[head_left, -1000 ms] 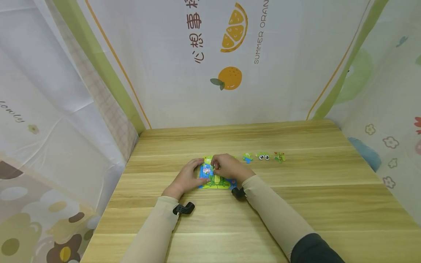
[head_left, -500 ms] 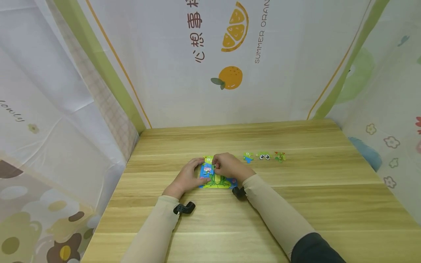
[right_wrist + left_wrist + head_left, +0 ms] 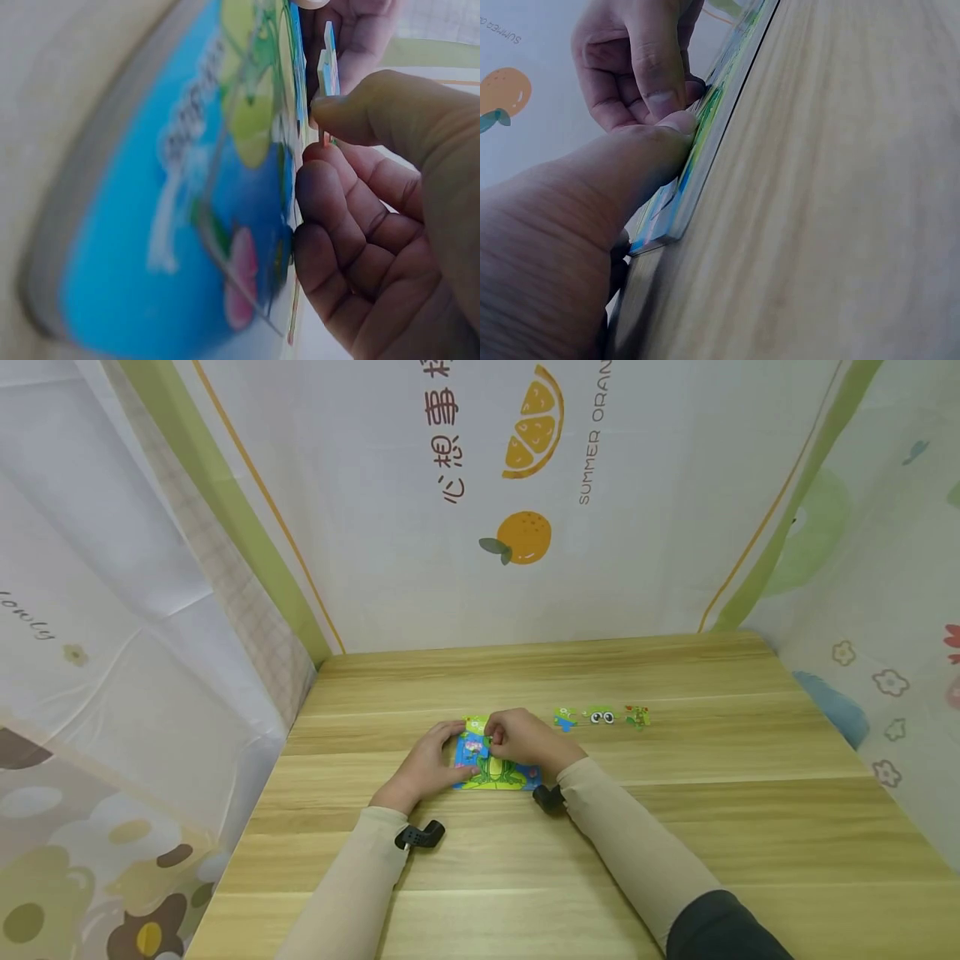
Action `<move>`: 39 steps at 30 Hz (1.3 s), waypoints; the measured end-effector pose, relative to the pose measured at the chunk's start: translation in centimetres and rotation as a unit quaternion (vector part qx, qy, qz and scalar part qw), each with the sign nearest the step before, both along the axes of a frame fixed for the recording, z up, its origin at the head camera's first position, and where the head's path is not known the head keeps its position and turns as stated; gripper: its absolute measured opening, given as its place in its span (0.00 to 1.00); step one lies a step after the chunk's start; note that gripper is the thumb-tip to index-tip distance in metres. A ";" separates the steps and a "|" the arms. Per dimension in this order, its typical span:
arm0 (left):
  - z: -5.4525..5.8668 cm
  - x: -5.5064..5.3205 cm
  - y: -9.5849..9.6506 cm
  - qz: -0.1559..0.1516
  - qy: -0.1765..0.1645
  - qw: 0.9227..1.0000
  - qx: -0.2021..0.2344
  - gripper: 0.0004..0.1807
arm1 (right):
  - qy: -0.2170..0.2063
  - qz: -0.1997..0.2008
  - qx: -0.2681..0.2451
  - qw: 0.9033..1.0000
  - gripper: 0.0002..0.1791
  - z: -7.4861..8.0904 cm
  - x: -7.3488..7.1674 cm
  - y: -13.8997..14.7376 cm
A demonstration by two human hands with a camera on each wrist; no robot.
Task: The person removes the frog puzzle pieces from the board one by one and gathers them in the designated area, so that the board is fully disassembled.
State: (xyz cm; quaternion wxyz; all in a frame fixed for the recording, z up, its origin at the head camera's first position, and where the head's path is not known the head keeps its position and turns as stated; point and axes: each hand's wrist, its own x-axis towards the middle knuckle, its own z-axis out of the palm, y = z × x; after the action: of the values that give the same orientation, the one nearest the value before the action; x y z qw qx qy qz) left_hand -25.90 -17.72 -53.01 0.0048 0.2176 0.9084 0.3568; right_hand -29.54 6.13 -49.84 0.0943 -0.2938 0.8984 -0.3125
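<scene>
A frog jigsaw puzzle board (image 3: 498, 774) lies on the table, its frog body and blue border showing. My left hand (image 3: 426, 766) holds the board at its left side, thumb across the face and fingers at the far left edge. Just above the board, my right hand (image 3: 522, 742) pinches a small puzzle piece (image 3: 328, 67) between thumb and index finger. In the right wrist view this piece stands on edge, so most of its picture is hidden. The board's upper right part is covered by the right hand in the head view.
Three loose areas of puzzle pieces lie right of the board: a green and blue piece (image 3: 565, 719), a piece with frog eyes (image 3: 602, 717) and a green and red piece (image 3: 637, 717). The wooden table (image 3: 675, 827) meets printed cloth (image 3: 637, 560) at the back and sides.
My right hand has shifted very slightly to the right, still pinching the piece over the board. The left hand and the loose pieces have stayed in place.
</scene>
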 end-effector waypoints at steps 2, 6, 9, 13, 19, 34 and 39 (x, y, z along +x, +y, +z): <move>0.0 0.0 0.0 0.000 0.001 1.000 0.001 0.48 | 0.000 0.001 -0.002 1.000 0.09 0.0 0.0 0.1; 0.0 0.0 0.1 0.001 0.005 1.000 0.000 0.47 | -0.001 0.000 -0.004 1.000 0.09 -0.1 0.0 0.4; -0.1 0.0 0.1 -0.001 0.007 1.000 -0.004 0.47 | 0.000 -0.003 -0.004 1.000 0.08 -0.2 0.1 0.7; -0.1 0.0 0.2 -0.002 0.004 1.000 -0.006 0.47 | 0.009 -0.012 -0.011 1.000 0.07 -0.1 0.2 1.3; 0.0 0.0 0.1 -0.002 0.000 1.000 -0.006 0.48 | 0.011 -0.023 -0.021 0.999 0.07 0.2 0.3 2.6; -0.2 -0.1 0.2 0.003 0.005 1.000 -0.015 0.48 | 0.019 -0.042 0.001 0.999 0.09 0.1 0.2 6.4; 0.0 0.0 0.2 0.005 0.005 1.000 -0.015 0.48 | 0.010 -0.050 0.006 0.999 0.11 0.6 0.4 7.6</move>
State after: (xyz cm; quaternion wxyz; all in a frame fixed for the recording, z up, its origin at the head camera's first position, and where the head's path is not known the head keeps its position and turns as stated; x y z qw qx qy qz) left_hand -25.87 -17.52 -53.05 0.0015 0.2151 0.9146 0.3424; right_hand -29.16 13.76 -49.28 0.0716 -0.2511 0.9146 -0.3088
